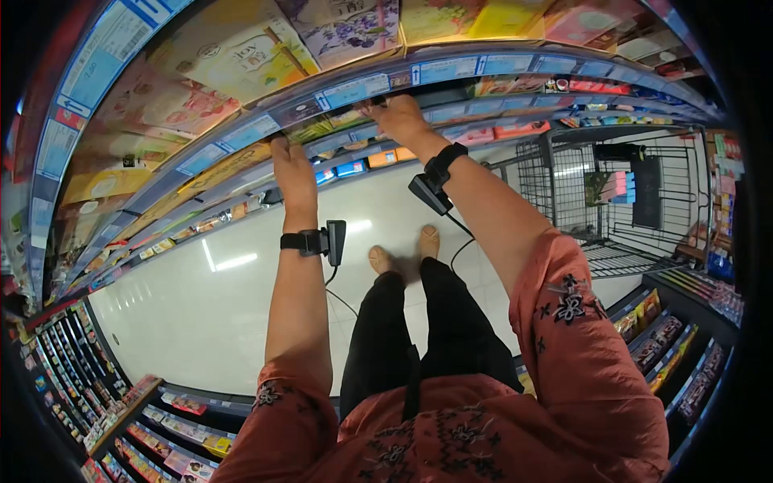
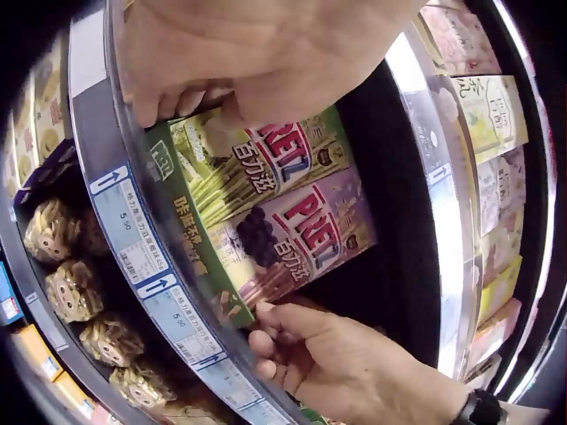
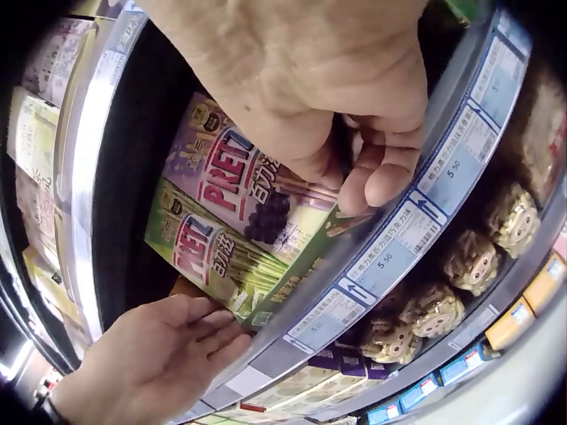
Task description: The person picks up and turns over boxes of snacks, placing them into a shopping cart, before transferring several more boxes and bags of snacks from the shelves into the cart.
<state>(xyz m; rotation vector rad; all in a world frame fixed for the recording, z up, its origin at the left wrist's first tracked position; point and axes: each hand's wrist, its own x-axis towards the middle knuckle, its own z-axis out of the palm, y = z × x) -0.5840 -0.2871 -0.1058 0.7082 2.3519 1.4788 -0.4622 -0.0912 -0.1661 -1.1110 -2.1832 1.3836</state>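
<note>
On a shelf sits a green-fronted display carton point(image 2: 197, 237) of Pretz stick packs. It holds a green pack point(image 3: 197, 251) beside a purple pack point(image 3: 232, 177) with dark grapes on it. My left hand point(image 1: 295, 173) grips the carton's corner at the green-pack end, its fingers point(image 3: 208, 332) right against the side. At the purple-pack end, my right hand point(image 1: 400, 121) holds the front corner between thumb and curled fingers point(image 3: 390, 181). The right hand's palm side is partly hidden in the right wrist view.
Blue price labels point(image 2: 133, 235) line the shelf edge. Round bagged snacks point(image 3: 469, 261) sit one level below. Large flat packs point(image 1: 250, 60) fill the shelf above. A black wire shopping cart point(image 1: 555, 193) stands to the right, and more stocked shelves point(image 1: 173, 427) are behind.
</note>
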